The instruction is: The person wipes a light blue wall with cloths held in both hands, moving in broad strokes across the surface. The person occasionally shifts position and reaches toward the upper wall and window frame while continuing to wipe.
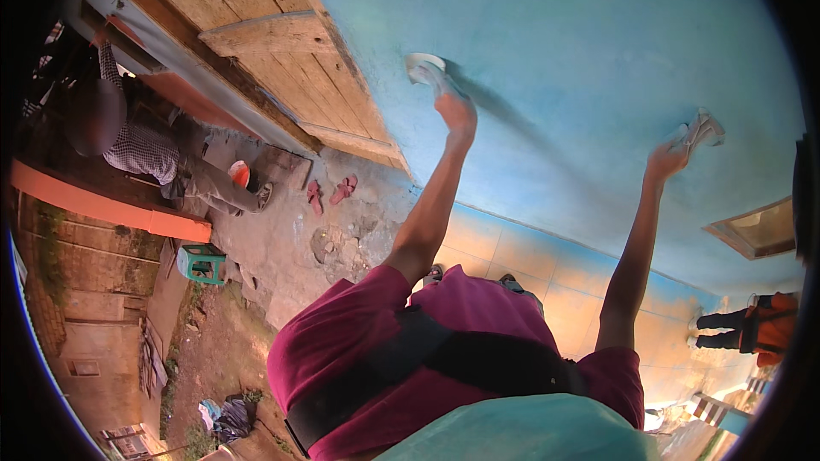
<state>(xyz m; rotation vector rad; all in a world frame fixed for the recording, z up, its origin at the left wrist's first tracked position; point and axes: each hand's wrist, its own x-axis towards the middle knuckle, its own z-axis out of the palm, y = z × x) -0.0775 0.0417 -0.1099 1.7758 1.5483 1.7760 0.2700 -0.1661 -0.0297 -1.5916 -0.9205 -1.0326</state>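
Overhead, the blue wall (598,60) fills most of the view (the picture is strongly tilted, so the ground runs down the left side). Against it stands a wooden door (256,43) of rough planks, with a grey frame along its edge. Lower down, the wall turns to a yellow band (521,252) above the bare dirt ground (282,248).

Both arms reach up from a magenta shirt (427,341) crossed by a black strap (444,358). The left hand (455,111) is clenched round a pale cloth (424,67), which is pressed flat against the wall. The right hand (668,158) grasps a second crumpled rag (702,130), also touching the wall, well apart from the first.

At the left a person in a checked shirt (141,141) sits by the doorstep, with a red cup (240,173) near the knee. A pair of pink sandals (331,192) lies just beside the door's corner, and a small green stool (202,263) stands on the ground. Another person in orange (760,324) shows at the right edge.
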